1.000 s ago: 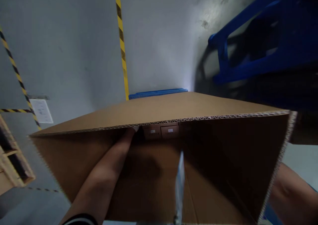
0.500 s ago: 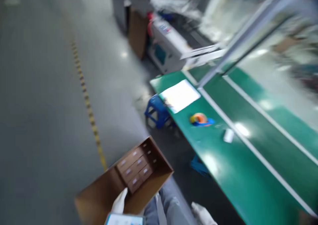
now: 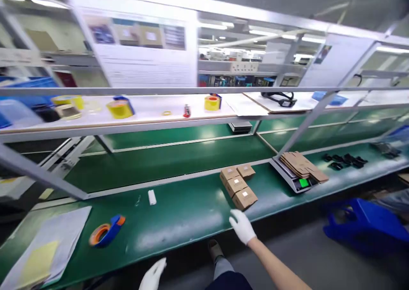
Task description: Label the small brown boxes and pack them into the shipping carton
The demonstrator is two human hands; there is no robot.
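My right hand [image 3: 242, 225], in a white glove, reaches out over the front edge of the green workbench [image 3: 179, 213] with its fingers spread and nothing in it. Just beyond it lie several small brown cardboard boxes [image 3: 238, 185] with white labels, set close together. My left hand [image 3: 154, 274], also gloved, hangs low below the bench edge, fingers loosely apart and empty.
A tape dispenser [image 3: 105, 233] and paper sheets [image 3: 41, 247] lie at the bench's left. A scale [image 3: 292, 177] bears flat cardboard blanks [image 3: 303, 165]. Black parts [image 3: 343, 160] sit farther right. The upper shelf [image 3: 134, 111] holds yellow tape rolls [image 3: 119, 108]. A blue stool [image 3: 364, 224] stands at right.
The view has swung from the open carton on the floor up to the workbench. My right hand has come up toward the small boxes; both hands have left the carton.
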